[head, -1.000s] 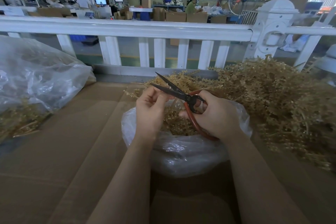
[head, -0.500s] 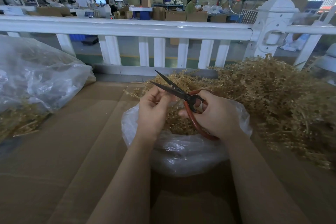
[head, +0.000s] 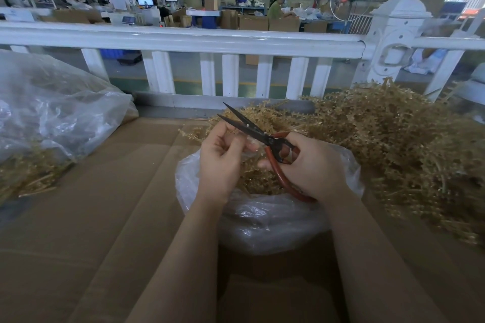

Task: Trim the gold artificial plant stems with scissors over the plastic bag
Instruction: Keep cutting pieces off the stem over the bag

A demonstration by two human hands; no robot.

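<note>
A gold stem (head: 231,130) is pinched in the left hand (head: 223,157), fingers curled around it, held over the open mouth of a clear plastic bag (head: 262,220). The stem is thin and mostly hidden by the fingers, so its cut point cannot be made out. The right hand (head: 312,165) grips the red handles of the scissors (head: 262,136), fingers through and around the loops. The dark blades are parted, pointing up and away to the left, crossing just above the left fingertips.

Gold trimmings already lie inside the bag. A large heap of gold stems (head: 393,144) lies to the right, touching the bag. Everything rests on brown cardboard (head: 91,217). A second clear bag (head: 52,113) holding stems lies well apart at far left, with a white railing (head: 183,42) beyond.

To cut well, the stem probably needs seating deep between the blades near the pivot, fingertips drawn back clear, and both hands kept over the bag so offcuts drop in.
</note>
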